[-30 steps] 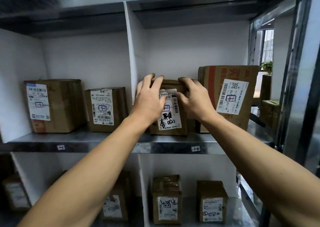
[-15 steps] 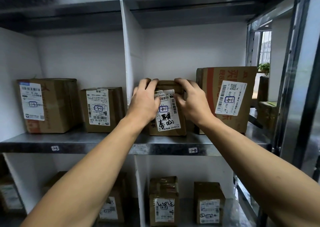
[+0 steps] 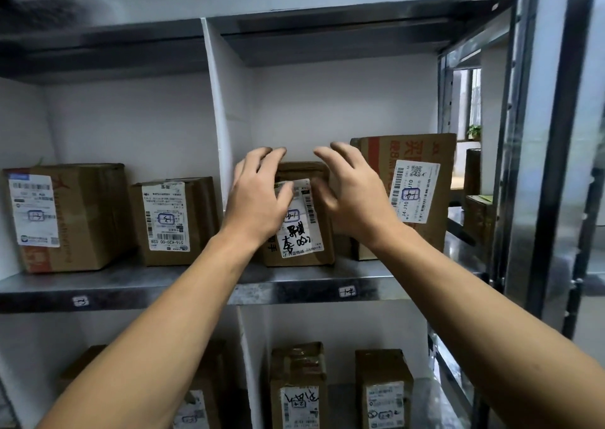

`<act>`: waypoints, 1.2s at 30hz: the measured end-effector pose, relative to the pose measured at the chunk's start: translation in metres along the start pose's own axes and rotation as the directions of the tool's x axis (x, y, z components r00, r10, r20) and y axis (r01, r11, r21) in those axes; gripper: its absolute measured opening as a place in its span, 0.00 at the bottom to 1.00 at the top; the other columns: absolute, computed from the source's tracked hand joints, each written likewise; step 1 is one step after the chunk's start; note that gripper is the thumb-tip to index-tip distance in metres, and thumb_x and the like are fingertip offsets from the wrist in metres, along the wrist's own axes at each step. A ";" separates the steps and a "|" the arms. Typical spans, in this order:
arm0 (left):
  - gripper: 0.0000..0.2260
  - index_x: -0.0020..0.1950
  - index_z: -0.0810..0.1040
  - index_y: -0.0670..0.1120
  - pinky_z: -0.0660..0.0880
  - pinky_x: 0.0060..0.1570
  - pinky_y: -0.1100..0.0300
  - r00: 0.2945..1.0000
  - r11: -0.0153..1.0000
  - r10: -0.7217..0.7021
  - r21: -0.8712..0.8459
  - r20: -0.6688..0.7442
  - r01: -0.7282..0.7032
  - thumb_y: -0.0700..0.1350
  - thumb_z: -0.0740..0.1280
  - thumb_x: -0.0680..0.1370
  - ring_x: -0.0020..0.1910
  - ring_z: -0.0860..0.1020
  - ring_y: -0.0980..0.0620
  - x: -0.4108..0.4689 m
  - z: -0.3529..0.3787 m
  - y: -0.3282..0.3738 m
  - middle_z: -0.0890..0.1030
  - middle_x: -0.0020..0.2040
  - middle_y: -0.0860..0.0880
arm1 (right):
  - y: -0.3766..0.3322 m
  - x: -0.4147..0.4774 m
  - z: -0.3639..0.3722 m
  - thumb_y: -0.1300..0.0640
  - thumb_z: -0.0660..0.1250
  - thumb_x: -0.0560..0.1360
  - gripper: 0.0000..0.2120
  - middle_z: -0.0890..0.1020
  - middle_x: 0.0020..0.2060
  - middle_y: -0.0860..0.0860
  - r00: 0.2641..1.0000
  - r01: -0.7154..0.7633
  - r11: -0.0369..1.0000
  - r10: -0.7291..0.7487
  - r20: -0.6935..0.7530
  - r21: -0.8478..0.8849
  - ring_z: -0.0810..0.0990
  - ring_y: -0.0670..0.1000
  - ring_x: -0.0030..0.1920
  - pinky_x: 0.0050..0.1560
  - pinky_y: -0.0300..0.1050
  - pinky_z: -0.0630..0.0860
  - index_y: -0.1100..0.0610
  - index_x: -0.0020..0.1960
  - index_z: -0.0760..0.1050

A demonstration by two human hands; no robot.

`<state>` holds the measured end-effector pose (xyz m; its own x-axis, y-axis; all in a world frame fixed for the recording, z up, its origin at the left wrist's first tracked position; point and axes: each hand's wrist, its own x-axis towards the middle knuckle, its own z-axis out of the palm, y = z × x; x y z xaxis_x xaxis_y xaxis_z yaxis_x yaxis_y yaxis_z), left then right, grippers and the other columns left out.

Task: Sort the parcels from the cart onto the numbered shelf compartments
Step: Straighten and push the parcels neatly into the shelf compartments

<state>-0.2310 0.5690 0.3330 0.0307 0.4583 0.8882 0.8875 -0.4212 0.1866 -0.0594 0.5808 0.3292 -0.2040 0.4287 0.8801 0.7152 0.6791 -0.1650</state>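
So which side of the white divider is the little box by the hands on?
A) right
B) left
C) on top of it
A: the little box stands on the shelf right of the white divider, next to the big box.

The left hand [image 3: 258,199] and right hand [image 3: 357,199] have let go of the parcel [image 3: 299,238].

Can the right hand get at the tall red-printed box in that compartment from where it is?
Probably yes. The right hand is open, holds nothing, and hovers just beside the tall box, whose front and top are uncovered.
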 end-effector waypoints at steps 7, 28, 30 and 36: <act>0.22 0.70 0.72 0.44 0.66 0.68 0.53 0.984 0.982 0.176 -0.058 -0.041 -0.178 0.46 0.68 0.76 0.65 0.70 0.46 0.019 0.015 0.034 0.73 0.66 0.44 | 0.046 -0.007 -0.054 0.53 0.66 0.79 0.20 0.75 0.66 0.63 0.993 0.013 0.952 -0.049 -0.110 -0.306 0.74 0.64 0.66 0.58 0.61 0.76 0.57 0.69 0.73; 0.26 0.74 0.65 0.51 0.69 0.69 0.49 0.976 0.974 0.129 -0.209 0.173 -0.092 0.47 0.69 0.78 0.69 0.68 0.45 0.049 0.084 0.096 0.67 0.70 0.47 | 0.107 -0.004 -0.091 0.55 0.69 0.78 0.25 0.68 0.70 0.60 0.976 -0.216 0.943 0.217 -0.024 -0.252 0.72 0.64 0.66 0.66 0.62 0.73 0.53 0.73 0.68; 0.26 0.74 0.65 0.52 0.68 0.70 0.49 0.974 0.970 0.129 -0.227 0.185 -0.086 0.47 0.69 0.78 0.69 0.68 0.45 0.050 0.085 0.096 0.67 0.70 0.47 | 0.107 -0.003 -0.089 0.55 0.69 0.78 0.25 0.67 0.71 0.60 0.974 -0.223 0.937 0.223 -0.028 -0.268 0.71 0.65 0.67 0.67 0.62 0.73 0.53 0.73 0.68; 0.27 0.75 0.65 0.52 0.67 0.70 0.49 0.967 0.971 0.133 -0.224 0.217 -0.083 0.47 0.68 0.78 0.70 0.67 0.45 0.054 0.085 0.093 0.65 0.71 0.46 | 0.107 -0.003 -0.086 0.56 0.70 0.77 0.27 0.66 0.73 0.59 0.972 -0.233 0.924 0.232 -0.041 -0.303 0.69 0.65 0.69 0.65 0.63 0.74 0.52 0.74 0.67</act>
<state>-0.1079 0.6211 0.3623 0.2475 0.5575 0.7924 0.7565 -0.6221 0.2015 0.0746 0.6010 0.3472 -0.0049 0.5501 0.8351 0.9109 0.3470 -0.2232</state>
